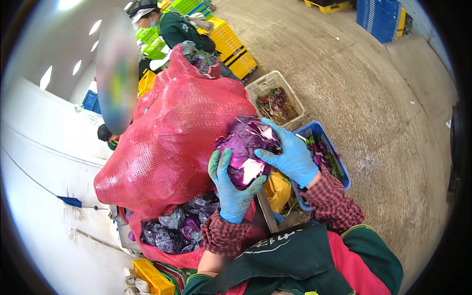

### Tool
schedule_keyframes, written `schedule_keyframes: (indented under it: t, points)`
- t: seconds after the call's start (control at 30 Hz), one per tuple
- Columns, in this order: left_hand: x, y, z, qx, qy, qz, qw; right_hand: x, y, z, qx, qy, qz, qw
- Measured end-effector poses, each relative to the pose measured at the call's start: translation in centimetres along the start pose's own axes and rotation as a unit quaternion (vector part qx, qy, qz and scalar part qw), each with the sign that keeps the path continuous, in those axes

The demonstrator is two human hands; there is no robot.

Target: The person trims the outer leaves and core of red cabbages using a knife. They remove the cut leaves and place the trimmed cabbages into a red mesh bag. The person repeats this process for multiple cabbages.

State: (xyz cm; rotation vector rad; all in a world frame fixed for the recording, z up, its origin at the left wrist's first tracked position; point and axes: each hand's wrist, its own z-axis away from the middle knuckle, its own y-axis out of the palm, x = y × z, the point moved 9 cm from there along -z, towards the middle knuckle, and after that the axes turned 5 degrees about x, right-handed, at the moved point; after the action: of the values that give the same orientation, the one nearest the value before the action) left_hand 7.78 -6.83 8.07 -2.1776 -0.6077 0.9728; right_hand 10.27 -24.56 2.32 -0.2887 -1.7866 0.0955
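Both hands, in blue gloves, hold purple cabbage in front of the body. My left hand (234, 188) cups its lower left side, fingers spread around it near a pale cut face. My right hand (291, 153) grips the right side, thumb across the front. The purple cabbage (239, 147) shows pale cut patches; whether it is one head or two pressed together, I cannot tell. Behind it lies a large, full red mesh sack (173, 125). Below that, an opened red mesh sack (169, 260) shows several dark purple cabbages (171, 236) inside.
A cream plastic crate (274, 79) with leaf trimmings stands beyond the sacks. Nearer, at the right, is a blue crate (344, 166) with leaves. A co-worker (180, 29) is beside stacked yellow crates (230, 44). A yellow crate (155, 276) sits at lower left, near the white wall.
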Motion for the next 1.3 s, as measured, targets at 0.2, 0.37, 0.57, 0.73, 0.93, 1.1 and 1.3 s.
schedule_keyframes:
  t: [0.2, 0.37, 0.57, 0.73, 0.93, 1.1, 1.3]
  points:
    - [1.6, 0.5, -3.0, 0.089, -0.008, -0.02, 0.996, 2.0, 0.0, -1.0, 0.025, -0.12, 0.153, 0.981]
    - [2.2, 0.5, -3.3, 0.091, -0.031, -0.007, 0.995, 2.4, -0.1, -1.1, -0.056, -0.172, 0.182, 0.966]
    - [2.9, 1.2, -3.7, 0.082, -0.054, 0.034, 0.995, -0.8, -0.3, -3.0, -0.09, -0.154, 0.043, 0.983]
    - [2.7, 0.6, -2.6, 0.055, -0.026, 0.057, 0.997, -7.4, -0.8, -6.6, -0.152, -0.025, -0.057, 0.986]
    - [4.6, 0.5, 1.3, 0.024, 0.023, 0.191, 0.981, -17.7, 3.7, -8.0, -0.151, 0.061, -0.263, 0.951]
    - [5.2, 1.4, 4.3, -0.057, 0.015, 0.269, 0.961, -26.7, -1.5, -5.1, -0.101, 0.213, 0.006, 0.972]
    - [5.9, 2.0, 7.3, -0.166, -0.118, 0.352, 0.914, -8.3, 2.8, 6.6, -0.031, -0.001, -0.176, 0.984]
